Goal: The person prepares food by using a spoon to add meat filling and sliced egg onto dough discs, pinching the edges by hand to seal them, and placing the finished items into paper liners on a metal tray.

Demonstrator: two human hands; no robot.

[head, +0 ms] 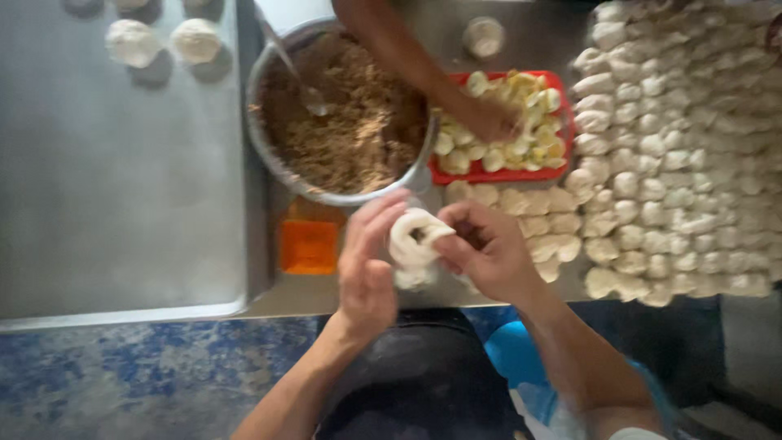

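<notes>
Steel table [122, 179] carries many finished white dough pieces [684, 147]. Our left hand [366, 269] and right hand [489, 253] both grip one soft white dough bun [414, 244], still open on top, near the metal bowl of brown filling [350, 122].

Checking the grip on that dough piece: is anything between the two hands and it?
Nothing visible. The left hand and right hand both touch the dough piece directly, holding it up in front of the bowl of brown filling.
</notes>
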